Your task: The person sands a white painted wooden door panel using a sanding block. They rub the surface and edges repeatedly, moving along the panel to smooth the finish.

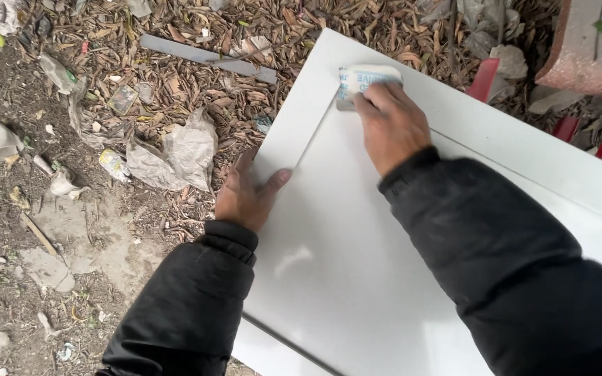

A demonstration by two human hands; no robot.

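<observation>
A: Where is each hand?

B: The right hand is up by the far corner of the white door panel, its fingers curled together and clamped on a folded pad of white cloth or paper with blue print. The pad is pressed onto the panel just where the raised frame meets the recessed field. The left hand lies flat on the panel's left edge, fingers spread apart, thumb on the white face, holding nothing.

A: How would you judge that rubbing is done well?

B: I'd say keep the pad flat, follow the groove line along the corner, and let the left hand stay as a brace so the panel doesn't slide. Even pressure matters, since the glossy face shows every streak.

A: Any containers about?

B: None that I can make out holding anything. The ground beside the panel is dirt strewn with dry leaves, a crumpled plastic bag, scraps of wrapper and a grey flat strip. Red frame pieces stand beyond the panel's far edge
</observation>
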